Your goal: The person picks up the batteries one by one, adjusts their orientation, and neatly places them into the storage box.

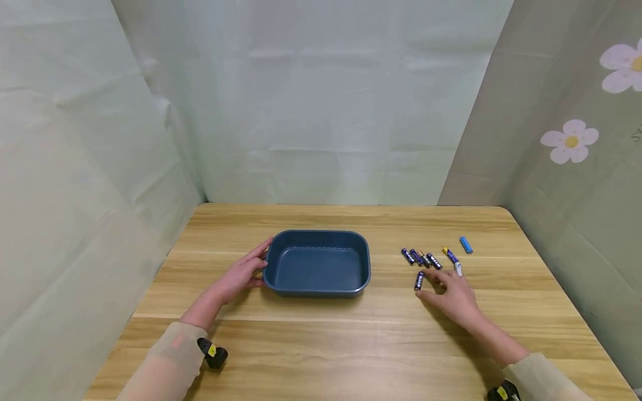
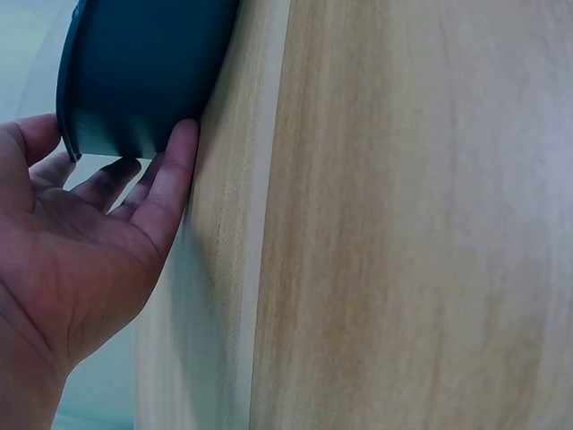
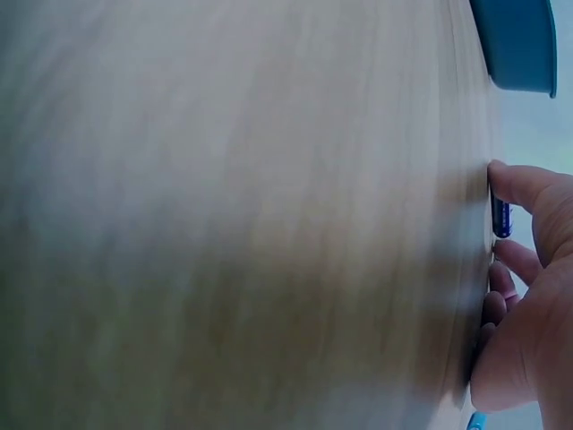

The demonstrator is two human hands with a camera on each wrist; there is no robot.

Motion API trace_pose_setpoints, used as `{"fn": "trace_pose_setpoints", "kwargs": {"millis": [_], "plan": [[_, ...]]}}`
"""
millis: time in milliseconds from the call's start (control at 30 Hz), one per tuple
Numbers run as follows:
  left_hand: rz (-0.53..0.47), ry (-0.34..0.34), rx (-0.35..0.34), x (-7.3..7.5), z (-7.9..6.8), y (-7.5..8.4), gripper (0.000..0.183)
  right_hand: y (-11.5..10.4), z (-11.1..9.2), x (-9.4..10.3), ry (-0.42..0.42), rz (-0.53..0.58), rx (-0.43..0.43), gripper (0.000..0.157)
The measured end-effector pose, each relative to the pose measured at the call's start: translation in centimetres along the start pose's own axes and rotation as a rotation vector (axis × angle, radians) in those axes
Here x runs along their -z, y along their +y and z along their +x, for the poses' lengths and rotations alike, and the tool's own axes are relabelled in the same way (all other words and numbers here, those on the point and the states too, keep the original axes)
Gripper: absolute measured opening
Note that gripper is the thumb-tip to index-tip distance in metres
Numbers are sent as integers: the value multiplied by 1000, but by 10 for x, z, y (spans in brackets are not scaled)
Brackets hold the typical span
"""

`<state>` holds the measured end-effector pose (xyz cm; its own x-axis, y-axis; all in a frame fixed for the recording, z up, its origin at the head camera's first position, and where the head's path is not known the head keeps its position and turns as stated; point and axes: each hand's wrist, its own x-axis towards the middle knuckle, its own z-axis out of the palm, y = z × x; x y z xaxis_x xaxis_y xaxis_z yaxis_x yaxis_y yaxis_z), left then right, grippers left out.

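A dark blue rectangular tray [image 1: 316, 292] stands on the wooden table, left of the batteries. At its left end rests my left hand [image 1: 243, 273], fingers spread and touching the end wall and rim; the left wrist view shows the fingertips against the tray wall [image 2: 148, 72]. My right hand [image 1: 451, 295] is low over the table, pinching a dark blue AA-size battery [image 1: 419, 280] end to end between thumb and finger. In the right wrist view this battery [image 3: 501, 217] sits between the fingertips, close to the tabletop.
Behind the right hand lie several dark batteries [image 1: 408, 256] in a loose row. Beside them are a yellow-and-blue battery [image 1: 450, 255], a white-ended piece [image 1: 458, 269] partly behind the fingers, and a light blue battery [image 1: 466, 245]. Pale curtains [image 1: 326, 111] enclose the table [image 1: 321, 356].
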<state>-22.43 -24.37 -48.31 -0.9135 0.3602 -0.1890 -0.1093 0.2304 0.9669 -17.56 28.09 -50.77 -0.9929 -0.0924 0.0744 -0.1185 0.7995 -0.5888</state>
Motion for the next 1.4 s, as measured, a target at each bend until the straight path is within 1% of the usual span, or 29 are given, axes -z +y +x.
{"fn": "trace_pose_setpoints", "kwargs": {"millis": [167,400,667,800,1000,1233,1400], "plan": [[7,0,4,0,0,0,61,-2,0,1,4,-5,-4,70],[6,-4,-3,0,0,1,62,-1,1,-1,14,-15,-16,66],[3,-7,-1,1,1,-2,61,-4,2,-2,36,-32,-16,68],[1,-2,-1,1,0,-3,62,-6,2,-2,48,-37,-18,66],[-25,-15,-18,0,-1,-2,62,-6,1,-4,56,-22,-17,62],[-21,-3,-13,0,-1,-1,62,-5,2,-5,55,0,-25,61],[-18,-3,-7,-2,-1,1,62,-5,1,-3,81,70,-30,61]]}}
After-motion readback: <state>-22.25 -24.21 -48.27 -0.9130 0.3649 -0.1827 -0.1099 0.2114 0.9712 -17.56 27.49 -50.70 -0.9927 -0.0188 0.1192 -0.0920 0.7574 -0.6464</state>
